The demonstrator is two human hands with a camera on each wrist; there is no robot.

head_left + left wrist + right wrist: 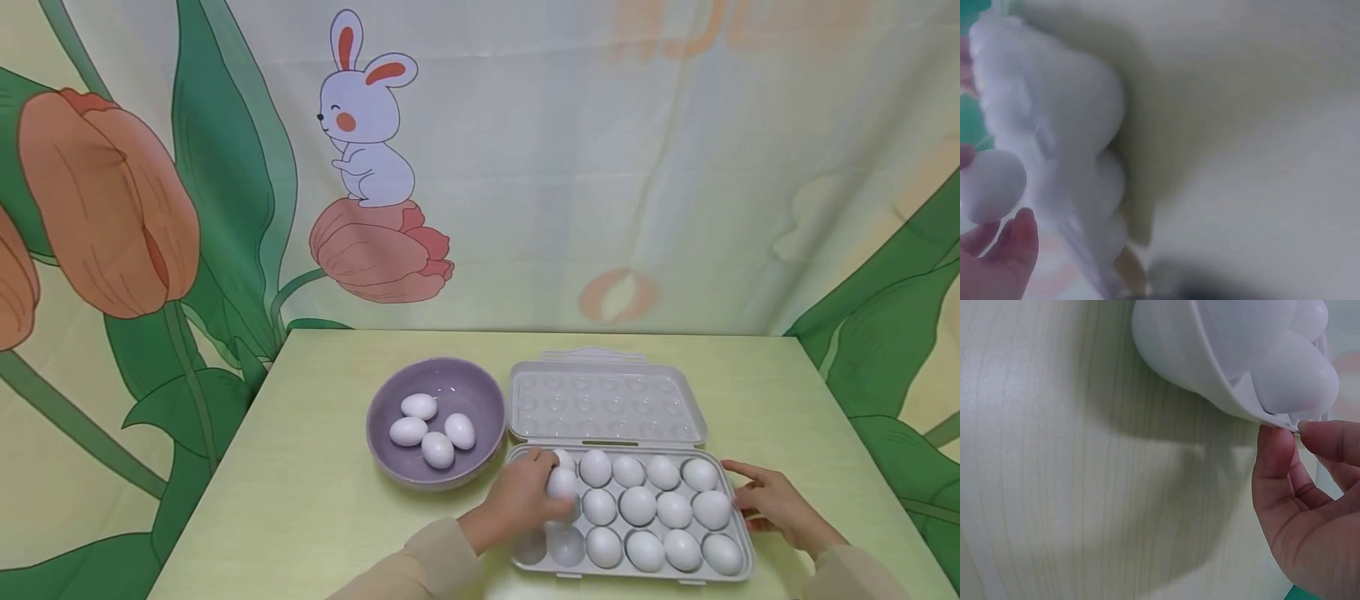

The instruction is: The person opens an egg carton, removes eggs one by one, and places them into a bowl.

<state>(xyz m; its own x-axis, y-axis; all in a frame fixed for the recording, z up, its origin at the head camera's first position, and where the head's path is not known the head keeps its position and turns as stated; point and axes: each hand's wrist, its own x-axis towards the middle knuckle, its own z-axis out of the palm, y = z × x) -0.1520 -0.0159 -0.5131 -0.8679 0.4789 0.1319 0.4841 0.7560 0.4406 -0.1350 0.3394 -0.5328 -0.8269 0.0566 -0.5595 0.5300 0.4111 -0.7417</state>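
Note:
In the head view my left hand (521, 496) pinches a white egg (562, 483) over the left part of a white plastic egg carton (630, 577). The left wrist view shows that egg (992, 186) between thumb and fingers. Rows of white eggs (637, 506) fill most of the carton; two front-left cups (566, 546) hold no egg. My right hand (776, 508) is at the carton's right end. In the right wrist view its thumb and a finger pinch the carton's rim (1241, 412). The left hand hides some cups behind it.
A purple bowl (382, 458) with several white eggs (438, 450) stands left of the carton. The carton's lid (607, 404) lies opened flat behind it. All stand on a pale wood-grain table (300, 500), with a printed rabbit-and-tulip curtain (525, 167) at its back edge.

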